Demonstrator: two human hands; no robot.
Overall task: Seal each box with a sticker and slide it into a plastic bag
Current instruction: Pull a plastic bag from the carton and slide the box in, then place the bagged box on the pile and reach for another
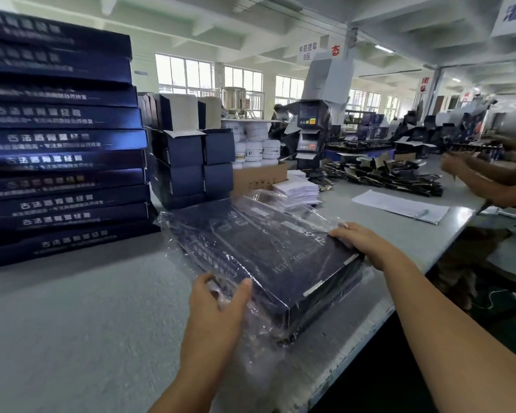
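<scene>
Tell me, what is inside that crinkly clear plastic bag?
A flat dark blue cardboard box, held by the left hand and right hand. The shut box hides its contents.

Left grip: bare hand and wrist.
Right grip: bare hand, pale nail on one fingertip.
Left forearm: bare to the near edge.
Right forearm: bare, uncovered throughout.
</scene>
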